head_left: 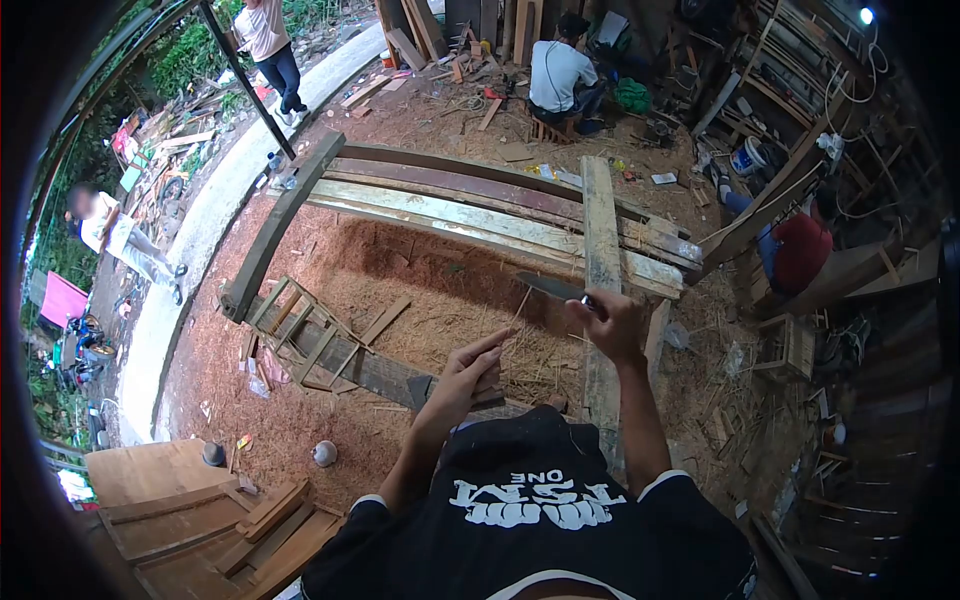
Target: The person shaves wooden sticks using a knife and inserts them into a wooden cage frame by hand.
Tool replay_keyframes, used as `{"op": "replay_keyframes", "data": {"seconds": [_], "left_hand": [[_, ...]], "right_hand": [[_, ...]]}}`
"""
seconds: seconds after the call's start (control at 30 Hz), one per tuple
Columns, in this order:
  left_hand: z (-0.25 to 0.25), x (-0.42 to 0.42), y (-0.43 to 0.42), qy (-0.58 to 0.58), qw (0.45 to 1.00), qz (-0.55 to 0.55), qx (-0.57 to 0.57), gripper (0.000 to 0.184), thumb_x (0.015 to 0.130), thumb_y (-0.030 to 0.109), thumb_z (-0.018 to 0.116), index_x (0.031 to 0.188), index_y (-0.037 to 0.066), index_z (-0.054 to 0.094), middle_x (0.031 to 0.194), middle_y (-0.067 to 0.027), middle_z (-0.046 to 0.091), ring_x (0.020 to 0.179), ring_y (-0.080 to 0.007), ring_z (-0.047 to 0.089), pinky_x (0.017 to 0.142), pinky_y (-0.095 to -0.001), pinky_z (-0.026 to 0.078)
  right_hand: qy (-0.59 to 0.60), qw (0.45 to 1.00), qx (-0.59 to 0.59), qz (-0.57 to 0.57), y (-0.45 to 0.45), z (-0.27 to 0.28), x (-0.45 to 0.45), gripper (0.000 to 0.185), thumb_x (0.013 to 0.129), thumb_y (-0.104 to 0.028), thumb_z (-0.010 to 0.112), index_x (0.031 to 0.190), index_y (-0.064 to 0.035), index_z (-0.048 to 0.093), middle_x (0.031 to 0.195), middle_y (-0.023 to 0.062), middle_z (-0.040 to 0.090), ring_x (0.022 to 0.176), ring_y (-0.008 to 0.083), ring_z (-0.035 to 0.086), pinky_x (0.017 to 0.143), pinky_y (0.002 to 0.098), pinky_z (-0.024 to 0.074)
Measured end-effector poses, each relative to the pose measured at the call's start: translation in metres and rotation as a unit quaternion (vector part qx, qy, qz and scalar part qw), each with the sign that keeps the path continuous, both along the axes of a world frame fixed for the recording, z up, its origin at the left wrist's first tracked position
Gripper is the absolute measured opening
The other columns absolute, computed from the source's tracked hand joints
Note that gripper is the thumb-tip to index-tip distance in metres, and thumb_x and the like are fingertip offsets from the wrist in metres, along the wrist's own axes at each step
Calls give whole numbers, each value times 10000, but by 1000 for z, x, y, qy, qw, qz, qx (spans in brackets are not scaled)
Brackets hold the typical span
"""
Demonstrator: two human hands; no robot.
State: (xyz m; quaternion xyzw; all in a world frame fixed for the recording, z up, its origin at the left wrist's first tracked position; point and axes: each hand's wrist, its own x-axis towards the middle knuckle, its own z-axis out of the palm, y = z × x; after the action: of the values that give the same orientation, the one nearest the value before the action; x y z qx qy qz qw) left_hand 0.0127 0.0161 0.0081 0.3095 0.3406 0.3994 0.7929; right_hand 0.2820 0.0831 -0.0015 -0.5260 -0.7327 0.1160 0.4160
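Observation:
My right hand (pixel 612 325) is closed around the handle of a knife (pixel 550 287), its dark blade pointing left. Lower and to the left, my left hand (pixel 470 378) pinches a thin pale stick (pixel 522 308) near its index fingertip. The stick's upper end rises close to the blade; whether the two touch, I cannot tell. Behind the knife stands an upright-looking wooden beam (pixel 600 230), part of a timber frame. Long planks (pixel 450 220) run across that frame beyond my hands.
Sawdust and shavings (pixel 400 265) cover the ground. A small slatted wooden piece (pixel 300 335) lies at left, with wooden panels (pixel 170 480) at lower left. One person (pixel 560 75) sits at the back, another (pixel 800 250) at right. Two people stand by the concrete path (pixel 200 250).

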Motion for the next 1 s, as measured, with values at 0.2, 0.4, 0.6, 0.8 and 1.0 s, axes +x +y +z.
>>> {"op": "replay_keyframes", "data": {"seconds": [0.2, 0.4, 0.6, 0.8, 1.0], "left_hand": [[-5, 7, -1, -1, 997, 63, -39, 503, 1079, 166, 496, 1552, 55, 368, 688, 98, 294, 532, -7, 259, 442, -194, 223], [-1, 5, -3, -26, 997, 2, -67, 518, 1080, 163, 480, 1568, 62, 337, 681, 97, 285, 532, -10, 257, 433, -193, 217], [-10, -1, -11, -57, 997, 5, -53, 515, 1062, 175, 513, 1546, 73, 366, 712, 100, 335, 537, -1, 289, 421, -173, 215], [7, 10, -6, -58, 990, 9, -126, 504, 1081, 165, 481, 1563, 102, 347, 682, 90, 327, 522, -6, 280, 419, -179, 217], [-3, 0, -8, -133, 980, -39, -142, 529, 1082, 165, 490, 1579, 121, 314, 704, 90, 340, 530, -6, 284, 413, -175, 220]], "right_hand": [[-10, 994, -62, 88, -23, 2, -19, 417, 884, -487, 752, 794, -81, 720, 576, 45, 598, 513, 201, 610, 505, 354, 446], [-35, 986, 78, 146, -16, -15, -26, 368, 868, -454, 770, 758, -106, 717, 580, 42, 626, 494, 186, 612, 490, 365, 457], [6, 1000, 1, 27, -14, 4, -3, 344, 883, -413, 769, 776, -92, 714, 567, 50, 613, 489, 177, 610, 474, 326, 441], [19, 986, -55, 158, -48, 0, -52, 363, 875, -420, 756, 783, -72, 708, 606, 88, 613, 534, 278, 629, 531, 381, 472], [-48, 985, 54, 160, -35, -4, -35, 386, 872, -437, 756, 749, -78, 686, 573, 89, 579, 520, 287, 619, 533, 381, 474]]}}
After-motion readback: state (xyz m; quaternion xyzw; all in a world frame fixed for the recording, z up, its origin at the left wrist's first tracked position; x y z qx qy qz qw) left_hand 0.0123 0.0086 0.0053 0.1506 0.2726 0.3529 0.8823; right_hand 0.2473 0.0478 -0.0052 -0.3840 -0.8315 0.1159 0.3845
